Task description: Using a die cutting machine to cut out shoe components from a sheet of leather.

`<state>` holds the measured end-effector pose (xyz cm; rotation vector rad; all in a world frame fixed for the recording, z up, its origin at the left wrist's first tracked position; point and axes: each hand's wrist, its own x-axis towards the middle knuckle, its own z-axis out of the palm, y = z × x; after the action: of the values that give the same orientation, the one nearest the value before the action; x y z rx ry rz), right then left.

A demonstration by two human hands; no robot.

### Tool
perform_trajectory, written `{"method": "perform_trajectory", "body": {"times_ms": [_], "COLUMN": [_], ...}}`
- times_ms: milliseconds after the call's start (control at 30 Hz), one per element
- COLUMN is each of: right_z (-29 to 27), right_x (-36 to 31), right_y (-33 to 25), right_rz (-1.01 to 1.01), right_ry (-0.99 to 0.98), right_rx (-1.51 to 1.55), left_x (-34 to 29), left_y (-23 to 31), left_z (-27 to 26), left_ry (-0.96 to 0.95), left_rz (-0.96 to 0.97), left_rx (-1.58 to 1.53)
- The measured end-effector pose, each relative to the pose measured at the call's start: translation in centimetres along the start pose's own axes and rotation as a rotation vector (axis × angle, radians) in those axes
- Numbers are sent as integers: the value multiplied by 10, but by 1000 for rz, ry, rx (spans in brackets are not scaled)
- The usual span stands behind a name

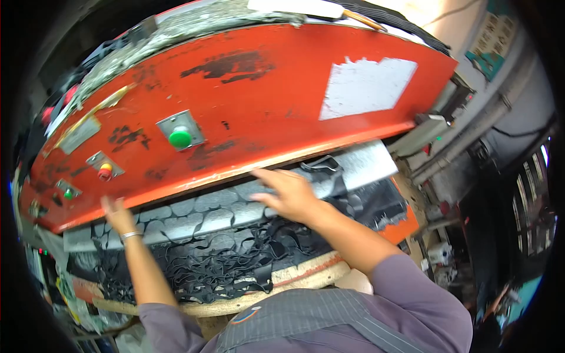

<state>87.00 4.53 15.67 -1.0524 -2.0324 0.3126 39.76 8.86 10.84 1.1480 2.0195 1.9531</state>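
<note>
My right hand (289, 195) is over a long silvery metal plate (371, 165), its index finger and thumb spread and nothing visible between them. Farther left, my left hand (119, 219) is at the lower edge of a red press machine (253, 100); it is slightly blurred, with its fingers stretched out. A thin bracelet circles the left wrist. Between the hands, a dark sheet with round cut outlines (182, 207) lies along the plate. A loop of black strip (321, 165) rests on the plate just beyond my right hand.
Tangled black offcut strips (206, 265) cover the near side, over a worn, pale table edge (300, 272). The machine's front carries a large green button (180, 137), a red button (105, 171) and a small green one (68, 193). A wooden-handled tool (362, 19) lies on top.
</note>
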Motion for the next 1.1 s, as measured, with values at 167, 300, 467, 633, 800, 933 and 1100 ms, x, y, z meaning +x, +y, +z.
{"method": "perform_trajectory", "body": {"times_ms": [167,300,467,633,800,933,1100], "right_z": [44,55,49,22,18,17,3], "right_x": [93,76,-38,-145,-208,-206,-206], "right_y": [-80,-78,-78,-80,-84,-86,-80], "right_rz": [-160,-49,38,163,48,121,60], "right_ry": [281,288,-125,-757,-503,-499,-595], "right_rx": [88,73,47,-35,-194,-264,-228], "left_x": [112,81,-68,-281,-343,-353,-366], "left_y": [-9,3,-3,68,101,98,98], "left_z": [-106,-114,-136,-104,-86,-78,-83], "left_ry": [351,145,-352,-809,-807,-726,-653], "left_rz": [198,144,171,158,478,492,545], "left_rx": [224,68,109,145,408,426,430]}}
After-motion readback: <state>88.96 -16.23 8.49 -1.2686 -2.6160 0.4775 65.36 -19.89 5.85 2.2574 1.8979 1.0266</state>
